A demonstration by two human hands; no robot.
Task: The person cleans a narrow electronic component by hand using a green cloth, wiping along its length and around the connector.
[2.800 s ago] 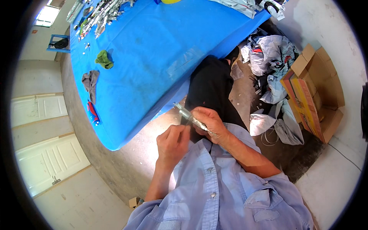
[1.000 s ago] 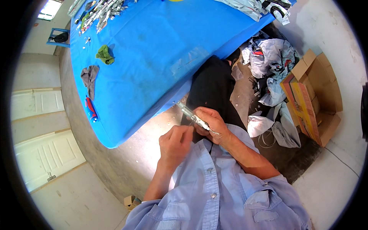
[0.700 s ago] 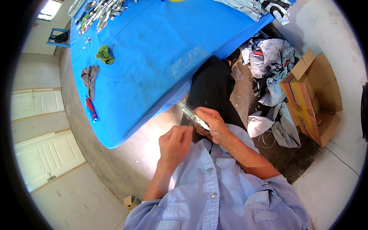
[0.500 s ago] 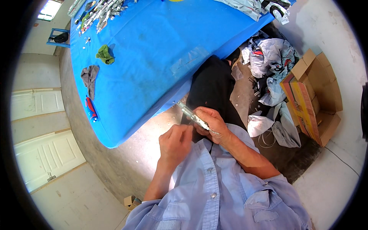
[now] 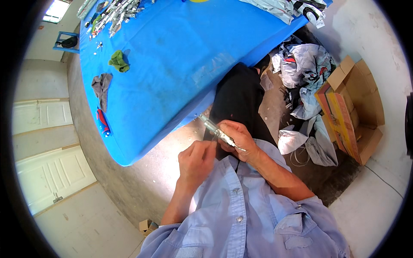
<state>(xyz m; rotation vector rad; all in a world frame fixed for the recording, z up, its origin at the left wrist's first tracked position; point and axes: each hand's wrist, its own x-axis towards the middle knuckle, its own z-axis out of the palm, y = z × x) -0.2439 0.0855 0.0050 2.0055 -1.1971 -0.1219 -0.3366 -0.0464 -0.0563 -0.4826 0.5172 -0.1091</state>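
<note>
In front of my lap, my right hand (image 5: 238, 136) is closed around a slim silver metal tube (image 5: 210, 124). Its stepped far end points up and left, toward the table edge, and a thin curved tip sticks out below my fingers. My left hand (image 5: 197, 160) is just left of the tube, thumb and fingers pinched together. A faint thin strand seems to show at its fingertips, but what it holds is too small to make out. On the blue-covered table (image 5: 150, 86) ahead lies a heap of similar silver tubes (image 5: 122, 15).
A green cloth (image 5: 118, 61), a grey cloth (image 5: 101, 88) and a red-and-blue tool (image 5: 102, 122) lie along the table's left side. To the right, crumpled plastic bags (image 5: 305, 64) lie beside an open cardboard box (image 5: 361, 112). Grey-white bags (image 5: 279, 8) rest at the table's far right.
Almost nothing differs. My left fingers have shifted very slightly beside the tube, while my right hand keeps the same hold.
</note>
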